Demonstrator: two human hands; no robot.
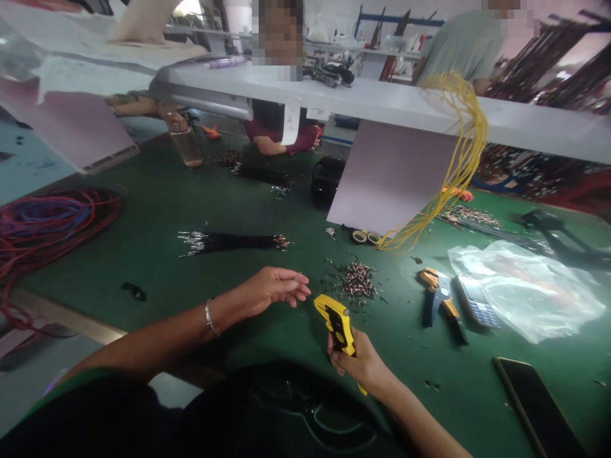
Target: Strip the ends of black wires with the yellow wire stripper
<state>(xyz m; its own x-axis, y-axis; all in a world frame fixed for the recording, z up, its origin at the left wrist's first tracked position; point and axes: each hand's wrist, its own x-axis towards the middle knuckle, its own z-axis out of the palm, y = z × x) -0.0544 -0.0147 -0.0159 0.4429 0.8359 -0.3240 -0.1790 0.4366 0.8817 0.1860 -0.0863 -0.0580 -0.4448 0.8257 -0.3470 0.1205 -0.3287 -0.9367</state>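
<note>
My right hand is wrapped round the handles of a yellow wire stripper, its jaws pointing up and left. Just left of the jaws, my left hand is closed in a pinch on a thin dark wire, of which only a short end shows near the stripper. Behind the tool lies a loose pile of short cut insulation and wire scraps. A bundle of black wires with bare, silvery left ends and coppery right ends rests on the green table beyond my left hand.
Orange-and-blue pliers, a keypad phone, a clear plastic bag and a smartphone lie at right. Yellow wires hang from the white shelf. Red and blue wire coils lie left. Another person's hand is across the table.
</note>
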